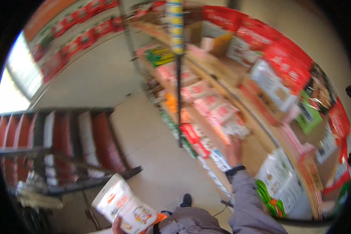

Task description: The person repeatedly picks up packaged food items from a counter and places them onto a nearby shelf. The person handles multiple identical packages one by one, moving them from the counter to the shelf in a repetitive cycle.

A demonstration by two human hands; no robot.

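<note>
At the bottom of the view, my left hand [117, 225] grips a white plastic pouch [127, 204] with orange print and a small cartoon picture. Only part of that hand shows. My right hand [235, 150] reaches over a wooden shelf board, its fingertips at a whitish plastic packet [237, 128] at the near end of a row. Blur hides whether the fingers have closed on it. Behind this packet lies a row of pink-and-white packets [209, 101]. A large white bag with green edging [276, 182] stands on the shelf, right of my forearm.
Red bags and cardboard boxes [266, 96] fill the upper shelf [251, 114]. A thin dark post [179, 96] with a striped strip [175, 26] crosses the shelf front. Left are a slatted dark-red rack [84, 143] and a pale tiled floor [152, 158]. More red packages [84, 41] line the far display.
</note>
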